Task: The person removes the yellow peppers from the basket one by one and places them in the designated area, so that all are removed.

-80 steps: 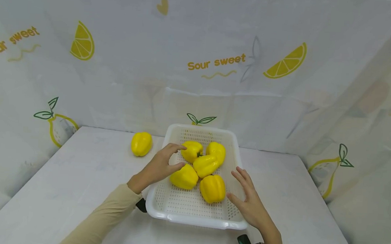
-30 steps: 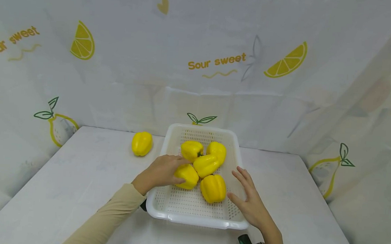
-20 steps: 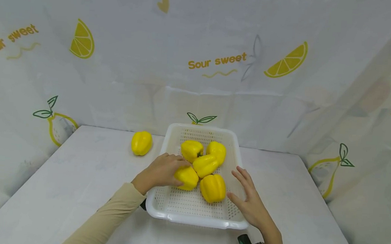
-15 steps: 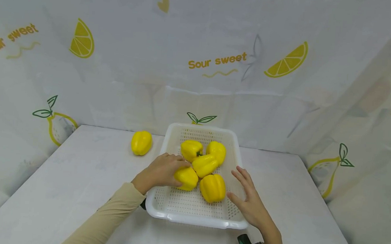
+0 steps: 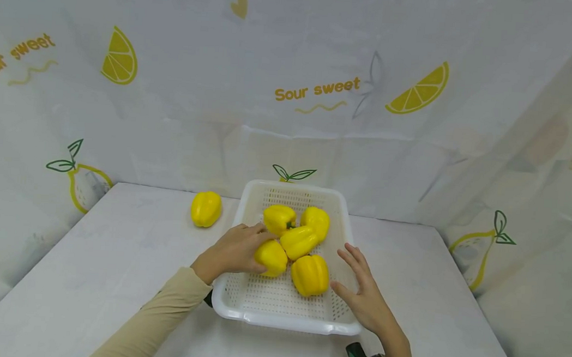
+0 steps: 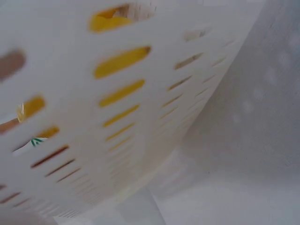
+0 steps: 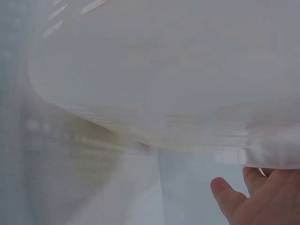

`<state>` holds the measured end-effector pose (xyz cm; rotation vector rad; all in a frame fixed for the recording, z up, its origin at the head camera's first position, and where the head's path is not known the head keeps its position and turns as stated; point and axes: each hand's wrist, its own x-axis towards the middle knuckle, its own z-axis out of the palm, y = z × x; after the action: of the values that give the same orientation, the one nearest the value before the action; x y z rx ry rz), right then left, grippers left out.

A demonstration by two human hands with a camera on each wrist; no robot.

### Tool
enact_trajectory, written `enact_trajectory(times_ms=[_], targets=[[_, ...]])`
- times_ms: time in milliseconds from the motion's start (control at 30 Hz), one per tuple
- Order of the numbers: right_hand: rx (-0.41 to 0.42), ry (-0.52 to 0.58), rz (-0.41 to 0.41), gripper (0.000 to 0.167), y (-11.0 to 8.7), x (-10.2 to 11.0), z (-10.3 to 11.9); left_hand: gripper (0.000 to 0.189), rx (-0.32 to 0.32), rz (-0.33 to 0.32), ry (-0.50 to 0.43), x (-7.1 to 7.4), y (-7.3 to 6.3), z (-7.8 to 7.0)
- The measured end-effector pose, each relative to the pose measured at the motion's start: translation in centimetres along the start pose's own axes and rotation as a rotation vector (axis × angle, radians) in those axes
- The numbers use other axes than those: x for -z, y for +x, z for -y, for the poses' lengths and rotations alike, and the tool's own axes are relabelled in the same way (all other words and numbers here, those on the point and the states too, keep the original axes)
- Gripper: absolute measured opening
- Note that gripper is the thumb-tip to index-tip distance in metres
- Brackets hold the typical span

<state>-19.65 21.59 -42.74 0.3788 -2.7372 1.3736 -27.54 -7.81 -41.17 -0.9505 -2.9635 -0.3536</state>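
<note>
Six peppers (image 5: pixel 310 275), white table (image 5: pixel 436 297) (lemon-print backdrop (image 5: pixel 182 101))

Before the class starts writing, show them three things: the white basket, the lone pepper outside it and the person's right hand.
White basket (image 5: pixel 282 321): head view, on its near rim.
Lone pepper (image 5: pixel 206 209): head view, middle of its yellow body.
Right hand (image 5: pixel 365 295): head view, middle of the hand.

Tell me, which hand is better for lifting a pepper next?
Probably the left hand: it curls around a yellow pepper in the basket. The right hand is spread by the basket's right edge and grips no pepper.
</note>
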Motion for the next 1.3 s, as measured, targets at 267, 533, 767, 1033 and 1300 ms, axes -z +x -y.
enact_trajectory(times_ms=[267, 533, 767, 1033, 1300], targets=[[0.002, 0.003, 0.000, 0.067, -0.01, -0.03, 0.01, 0.066, 0.048, 0.000, -0.056, 0.16, -0.22, -0.12], [0.025, 0.007, -0.001, 0.067, -0.18, -0.04, 0.02, 0.060, 0.011, -0.052, -0.108, 0.12, -0.52, 0.02], [0.028, 0.003, -0.006, 0.068, -0.13, -0.09, -0.13, 0.056, -0.024, -0.062, -0.118, 0.17, -0.49, 0.06], [0.017, 0.006, -0.006, 0.068, -0.06, -0.13, 0.07, 0.058, -0.026, -0.019, -0.104, 0.23, -0.42, 0.02], [0.009, 0.001, -0.004, 0.068, -0.12, 0.01, 0.10, 0.062, -0.022, 0.034, -0.105, 0.15, -0.35, -0.10]])
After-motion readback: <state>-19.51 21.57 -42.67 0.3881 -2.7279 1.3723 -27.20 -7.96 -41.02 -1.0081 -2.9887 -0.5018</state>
